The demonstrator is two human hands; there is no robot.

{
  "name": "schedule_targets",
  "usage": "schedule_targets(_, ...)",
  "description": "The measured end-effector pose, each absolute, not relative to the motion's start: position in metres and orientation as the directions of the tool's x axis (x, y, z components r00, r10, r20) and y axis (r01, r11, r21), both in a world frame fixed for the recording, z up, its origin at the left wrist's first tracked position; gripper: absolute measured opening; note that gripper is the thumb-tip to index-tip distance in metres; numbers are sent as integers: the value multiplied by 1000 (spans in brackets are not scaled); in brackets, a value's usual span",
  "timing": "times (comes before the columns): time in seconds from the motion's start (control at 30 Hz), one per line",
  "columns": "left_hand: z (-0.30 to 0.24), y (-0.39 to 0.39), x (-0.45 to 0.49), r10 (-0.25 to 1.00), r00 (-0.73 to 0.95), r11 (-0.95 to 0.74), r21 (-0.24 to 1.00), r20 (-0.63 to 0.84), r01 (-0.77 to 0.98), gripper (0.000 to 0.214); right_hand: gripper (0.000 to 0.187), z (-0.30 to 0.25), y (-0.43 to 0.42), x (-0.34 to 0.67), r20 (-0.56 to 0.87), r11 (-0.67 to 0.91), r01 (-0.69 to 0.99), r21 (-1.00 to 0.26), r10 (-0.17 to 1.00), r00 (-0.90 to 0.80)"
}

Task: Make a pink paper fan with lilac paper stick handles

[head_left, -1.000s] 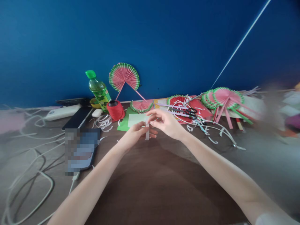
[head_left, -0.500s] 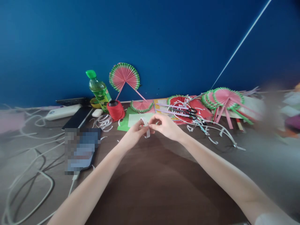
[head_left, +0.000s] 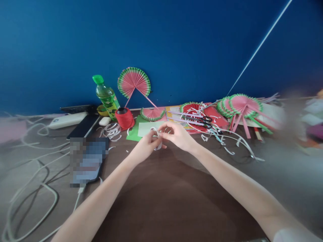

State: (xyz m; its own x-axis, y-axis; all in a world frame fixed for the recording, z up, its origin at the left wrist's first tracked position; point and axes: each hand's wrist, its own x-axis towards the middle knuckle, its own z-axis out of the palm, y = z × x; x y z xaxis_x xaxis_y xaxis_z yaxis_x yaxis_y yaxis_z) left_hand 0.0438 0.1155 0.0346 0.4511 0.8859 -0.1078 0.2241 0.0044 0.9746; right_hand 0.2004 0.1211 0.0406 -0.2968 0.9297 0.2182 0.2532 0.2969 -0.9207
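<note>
My left hand (head_left: 146,144) is closed around a narrow white roll of tape (head_left: 158,147), which shows as a ring above and below the fingers. Against the roll's near right side, the thumb and forefinger of my right hand (head_left: 178,137) are pinched together at the tape. Whatever lies right between those fingertips is too small to make out. Just beyond both hands lie a pale green paper (head_left: 146,128) and a darker green sheet (head_left: 133,134).
Behind stand a red thread spool (head_left: 125,119), a green-capped bottle (head_left: 107,95) and a pink-and-green paper fan (head_left: 133,80). Scissors (head_left: 202,120) lie among white strips at right, near stacked fans (head_left: 243,104). A phone (head_left: 91,163) and white cable (head_left: 54,201) are at left.
The white roll has turned and tilted in my left hand, whose fingers have curled further round it. My right hand stays pinched beside it, barely shifted.
</note>
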Motion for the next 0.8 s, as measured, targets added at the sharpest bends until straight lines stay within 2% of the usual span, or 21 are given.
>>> schedule_targets(0.13,36,116,44,884,443,69,978,-151,196,22,9,43,119,201,197,262,206,-943,937,-289)
schedule_targets(0.37,42,113,48,878,436,183,980,-198,75,20,7,44,118,201,300,368,223,-903,910,-287)
schedule_targets(0.57,40,114,47,883,426,222,975,-199,-5,16,15,39,124,205,303,340,106,-934,915,-264)
schedule_targets(0.8,38,116,46,901,394,211,977,-181,-32,11,4,42,126,211,252,356,341,-870,916,-313)
